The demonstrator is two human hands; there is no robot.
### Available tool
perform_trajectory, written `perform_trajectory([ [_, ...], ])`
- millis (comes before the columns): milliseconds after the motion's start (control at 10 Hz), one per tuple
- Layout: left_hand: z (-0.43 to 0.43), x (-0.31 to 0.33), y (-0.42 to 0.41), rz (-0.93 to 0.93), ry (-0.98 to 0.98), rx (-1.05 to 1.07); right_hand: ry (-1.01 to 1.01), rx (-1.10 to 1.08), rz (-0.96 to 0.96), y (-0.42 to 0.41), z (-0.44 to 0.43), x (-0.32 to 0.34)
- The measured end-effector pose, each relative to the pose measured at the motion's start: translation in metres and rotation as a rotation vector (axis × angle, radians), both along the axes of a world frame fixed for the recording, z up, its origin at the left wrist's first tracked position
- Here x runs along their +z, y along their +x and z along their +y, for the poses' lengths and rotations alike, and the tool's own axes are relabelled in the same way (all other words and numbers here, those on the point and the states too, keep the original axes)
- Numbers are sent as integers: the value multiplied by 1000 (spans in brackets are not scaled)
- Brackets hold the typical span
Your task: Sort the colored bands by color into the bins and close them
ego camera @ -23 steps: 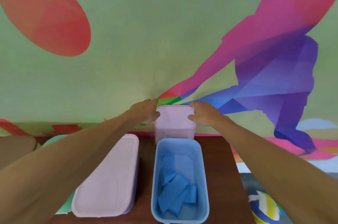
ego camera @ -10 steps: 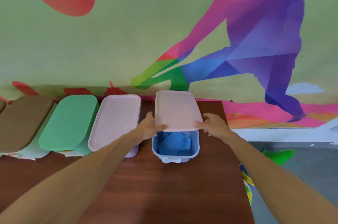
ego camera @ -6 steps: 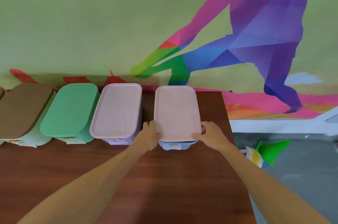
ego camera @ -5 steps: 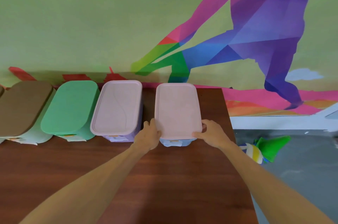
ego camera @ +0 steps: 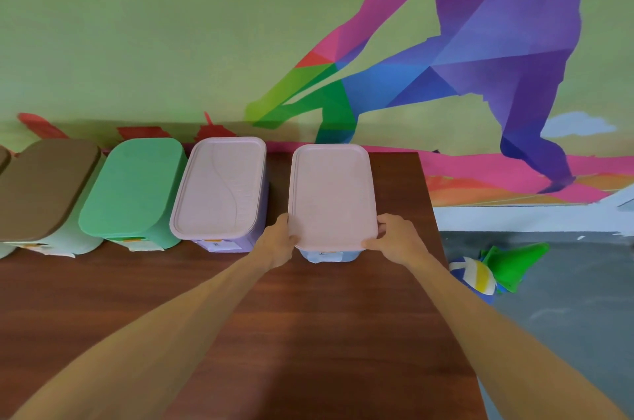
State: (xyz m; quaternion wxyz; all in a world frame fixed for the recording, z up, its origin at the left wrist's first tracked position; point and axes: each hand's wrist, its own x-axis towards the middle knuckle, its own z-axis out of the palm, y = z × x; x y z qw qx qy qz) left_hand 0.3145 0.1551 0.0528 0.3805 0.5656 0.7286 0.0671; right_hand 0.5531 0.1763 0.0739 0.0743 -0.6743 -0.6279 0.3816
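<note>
Head view has us looking down at our two bare hands gripping a pale pink lid (ego camera: 332, 194) that lies flat on top of the blue bin (ego camera: 327, 255). Our left hand (ego camera: 278, 241) clamps the lid's near left corner, fingers curled at the rim. Our right hand (ego camera: 394, 238) clamps the near right corner the same way, thumb on the lid edge. Between the two hands, just below the lid's front rim, a strip of the blue bin with a small label peeks out. We cannot see the bands, as the lid covers the bin.

Just left of our left hand stands a purple bin (ego camera: 233, 242) under its own pink lid (ego camera: 219, 188), close beside but apart from the one we hold. Farther left of that come a green bin (ego camera: 133, 193) and a brown-lidded bin (ego camera: 43, 188). All rest on the dark wooden table (ego camera: 308, 333). Right of our right hand, off the table's edge, a ball (ego camera: 475, 279) and a green cone (ego camera: 514, 260) lie on the grey floor.
</note>
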Motion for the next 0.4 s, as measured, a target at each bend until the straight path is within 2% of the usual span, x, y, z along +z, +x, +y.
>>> perform_trajectory([
  [300, -2, 4, 3, 140, 7, -35, -29, 36, -53, 2, 1, -10],
  [400, -3, 20, 1, 166, 9, -28, -35, 61, -140, 1, 3, 3],
])
